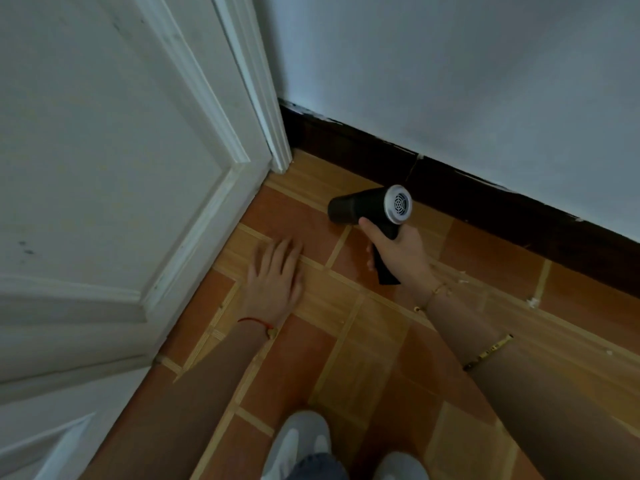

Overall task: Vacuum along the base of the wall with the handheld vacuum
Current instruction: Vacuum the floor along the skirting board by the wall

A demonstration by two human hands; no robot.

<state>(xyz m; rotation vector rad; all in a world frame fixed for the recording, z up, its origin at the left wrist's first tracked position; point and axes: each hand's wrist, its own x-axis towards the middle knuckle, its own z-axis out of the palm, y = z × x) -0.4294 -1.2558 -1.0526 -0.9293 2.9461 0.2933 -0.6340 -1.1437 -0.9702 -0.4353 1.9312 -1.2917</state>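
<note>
Black in my right hand point(398, 251), which wraps tight around its handle, the handheld vacuum point(370, 206) hangs near the dark baseboard point(485, 199) while my left hand point(277, 275) rests spread flat on the floor point(374, 358), so I think sweeping along the wall comes next.

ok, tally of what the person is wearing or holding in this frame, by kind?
Handheld vacuum: 1, in the right hand
Red string bracelet: 1, left wrist
Gold bracelets: 2, right arm
Light shoes: 2
Total: 6
</note>
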